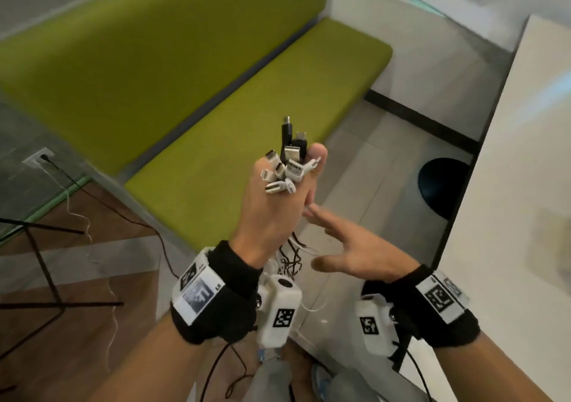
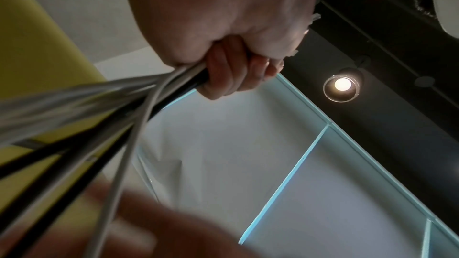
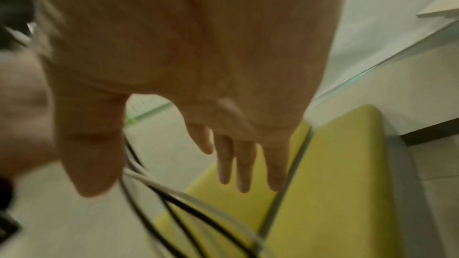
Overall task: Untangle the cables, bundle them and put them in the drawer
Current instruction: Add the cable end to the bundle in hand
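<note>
**Gathering the cable ends into one fist before bundling**

Filling the upper left and centre of the head view, a green bench forms the backdrop; a white cabinet runs down the right edge. No drawer can be made out in any view.

At frame centre the left hand is raised and closed round the cables, a mix of black and white leads. The left wrist view confirms the grip: fingers curl tightly about the strands, which fan out toward the lower left of that frame. Just right of centre in the head view, the right hand is spread flat with straight fingers, holding nothing, close beside the hanging leads but apparently not touching them. Above the left fist, the connector plugs stand up together, roughly level.

Judged from this, the step in hand is aligning the leads. To do it well, the left fist should hold firm just below the plugs while the free hand combs downward through the loose strands, easing out crossings rather than tugging, so the lengths hang parallel before coiling.
</note>
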`<control>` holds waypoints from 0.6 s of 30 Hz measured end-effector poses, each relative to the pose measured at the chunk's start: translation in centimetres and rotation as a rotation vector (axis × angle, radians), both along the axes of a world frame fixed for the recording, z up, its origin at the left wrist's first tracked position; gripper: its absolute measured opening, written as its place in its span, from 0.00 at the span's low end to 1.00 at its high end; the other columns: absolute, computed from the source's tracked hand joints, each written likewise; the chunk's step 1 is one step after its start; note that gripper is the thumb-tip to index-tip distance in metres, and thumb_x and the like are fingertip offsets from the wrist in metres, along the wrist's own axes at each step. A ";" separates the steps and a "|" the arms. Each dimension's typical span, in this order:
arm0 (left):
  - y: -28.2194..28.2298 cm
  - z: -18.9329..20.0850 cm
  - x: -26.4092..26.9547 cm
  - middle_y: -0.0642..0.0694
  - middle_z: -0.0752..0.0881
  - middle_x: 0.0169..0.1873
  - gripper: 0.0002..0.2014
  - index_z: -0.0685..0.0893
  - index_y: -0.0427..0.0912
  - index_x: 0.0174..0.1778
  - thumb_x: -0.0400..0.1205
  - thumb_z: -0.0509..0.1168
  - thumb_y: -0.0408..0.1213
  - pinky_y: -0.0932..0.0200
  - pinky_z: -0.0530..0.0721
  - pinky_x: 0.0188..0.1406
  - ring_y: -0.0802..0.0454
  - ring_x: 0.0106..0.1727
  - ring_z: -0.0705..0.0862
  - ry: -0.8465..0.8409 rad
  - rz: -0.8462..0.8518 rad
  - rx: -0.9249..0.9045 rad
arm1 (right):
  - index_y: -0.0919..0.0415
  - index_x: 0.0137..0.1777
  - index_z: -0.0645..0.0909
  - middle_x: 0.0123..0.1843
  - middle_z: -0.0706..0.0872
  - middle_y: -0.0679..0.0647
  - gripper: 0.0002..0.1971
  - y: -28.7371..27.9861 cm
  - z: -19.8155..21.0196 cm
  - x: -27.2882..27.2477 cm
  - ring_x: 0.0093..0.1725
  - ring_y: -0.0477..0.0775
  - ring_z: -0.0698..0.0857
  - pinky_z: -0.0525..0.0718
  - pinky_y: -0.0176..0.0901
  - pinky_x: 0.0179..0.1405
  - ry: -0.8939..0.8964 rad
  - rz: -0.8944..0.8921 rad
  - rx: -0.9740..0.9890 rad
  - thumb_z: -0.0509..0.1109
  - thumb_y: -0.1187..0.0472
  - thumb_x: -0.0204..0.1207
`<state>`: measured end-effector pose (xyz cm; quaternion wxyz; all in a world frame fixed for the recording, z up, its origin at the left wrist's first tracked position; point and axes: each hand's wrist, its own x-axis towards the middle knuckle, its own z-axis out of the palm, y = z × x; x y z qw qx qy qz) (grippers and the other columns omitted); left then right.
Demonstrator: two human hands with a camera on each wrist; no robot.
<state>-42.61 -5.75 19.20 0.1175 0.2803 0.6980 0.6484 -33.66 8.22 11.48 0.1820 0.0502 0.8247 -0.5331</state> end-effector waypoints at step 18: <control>7.9 2.2 13.1 0.50 0.76 0.14 0.24 0.74 0.46 0.18 0.80 0.65 0.51 0.67 0.73 0.19 0.56 0.15 0.74 -0.057 -0.254 -0.120 | 0.49 0.40 0.66 0.26 0.80 0.30 0.20 -0.3 3.0 10.3 0.31 0.20 0.78 0.77 0.27 0.32 0.181 -0.452 -0.127 0.56 0.75 0.85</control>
